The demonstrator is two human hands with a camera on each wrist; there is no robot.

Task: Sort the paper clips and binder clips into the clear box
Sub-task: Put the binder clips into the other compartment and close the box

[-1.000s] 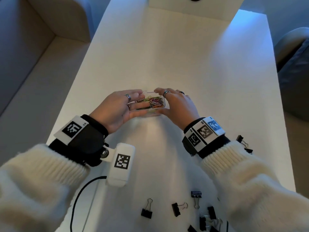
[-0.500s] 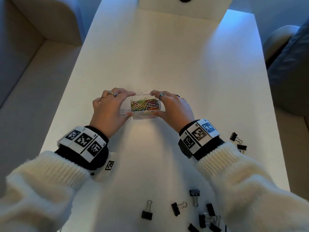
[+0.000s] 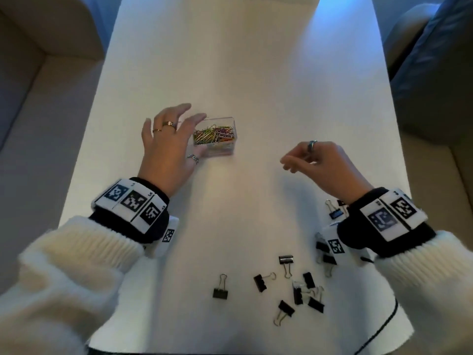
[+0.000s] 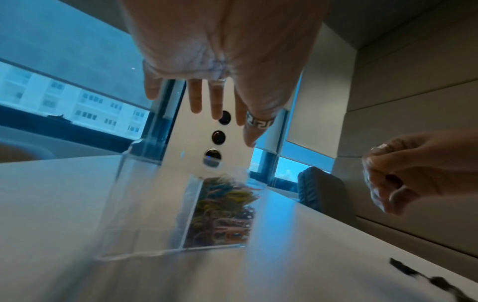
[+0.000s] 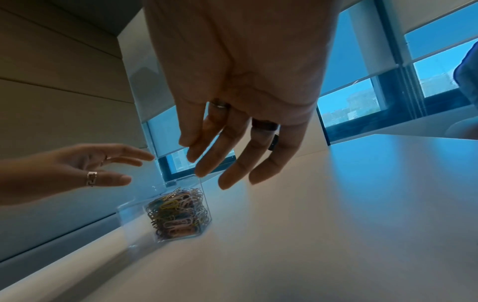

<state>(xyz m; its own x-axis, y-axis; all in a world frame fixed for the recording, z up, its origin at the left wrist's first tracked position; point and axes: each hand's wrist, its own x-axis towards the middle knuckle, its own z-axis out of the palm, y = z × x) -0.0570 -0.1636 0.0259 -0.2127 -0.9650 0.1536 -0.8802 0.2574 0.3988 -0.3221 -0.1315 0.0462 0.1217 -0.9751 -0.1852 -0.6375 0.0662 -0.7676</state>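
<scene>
One clear box (image 3: 214, 139), roughly eleven binder clips (image 3: 297, 290); both hands' fingers loose, empty.

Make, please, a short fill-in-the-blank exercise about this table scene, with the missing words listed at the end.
1. The coloured paper clips lie inside the ____ box.
2. The black binder clips lie scattered on the ____, outside the box.
3. The left hand is beside the box with its fingers ____.
4. The right hand, apart from the box, holds ____.

Missing words: clear; table; spread; nothing
</scene>
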